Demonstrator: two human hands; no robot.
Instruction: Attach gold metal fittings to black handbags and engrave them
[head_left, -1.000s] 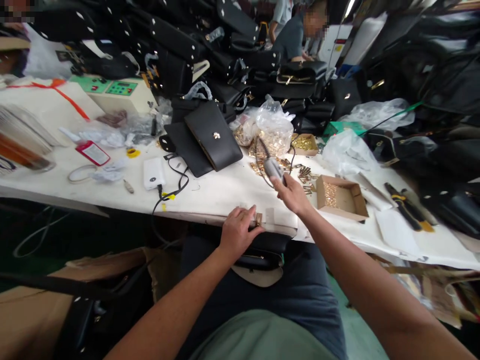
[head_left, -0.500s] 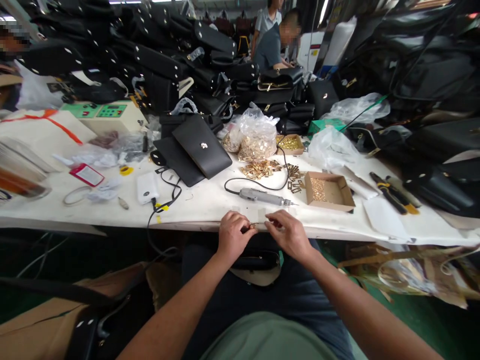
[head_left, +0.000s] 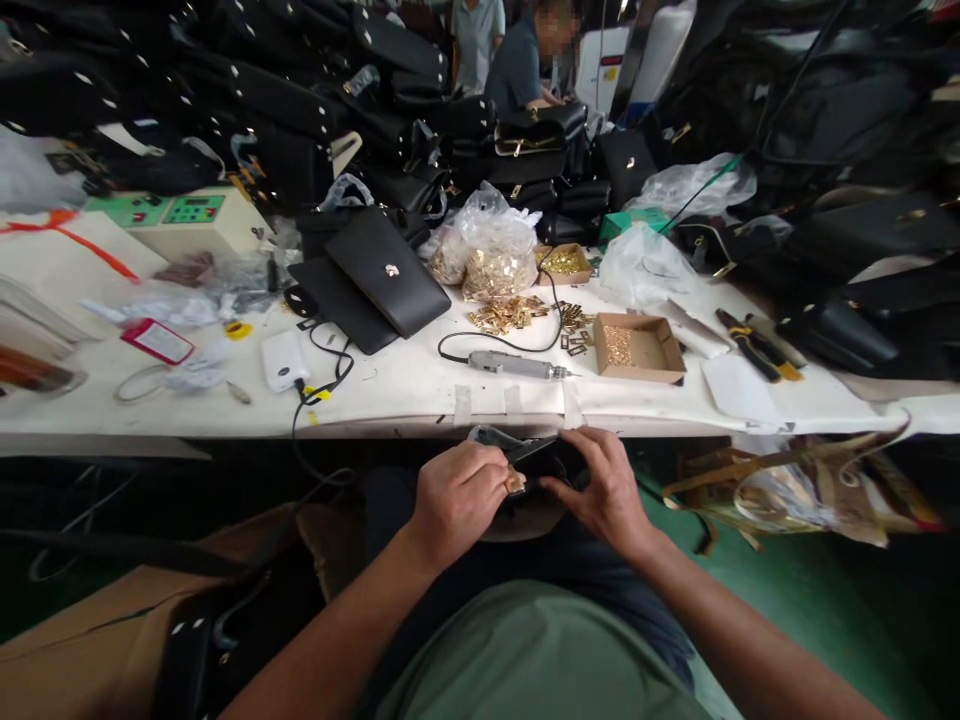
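Toward the left of the surface [head_left: 397,395], a white device [head_left: 285,362] trails a black cable [head_left: 301,440] over the front edge; a passing sleeve or knee could snag it and drag the device down. Farther right, two black leather panels [head_left: 397,280] lie overlapped, the upper one bearing a shiny clasp that might scratch its neighbour if they slid. Below the front edge, the left hand [head_left: 461,500] is curled, thumb and fingers pinching a small gold-toned piece [head_left: 514,481]; being so tiny, it could slip out and fall into the folds of the black bag [head_left: 544,458], which sits at the lap between both hands. Back on the surface, a grey electric screwdriver [head_left: 510,364] lies with its bare tip pointing right; being rounded, it could roll if its looped cord were tugged. The right hand [head_left: 604,490] holds the bag's right part between thumb and fingers; how firmly, I cannot tell, and a loose hold could let the bag shift and pull the piece askew. Beyond, a cardboard box [head_left: 660,362] of tiny fittings stands open, so a knock from the forearm could scatter them.
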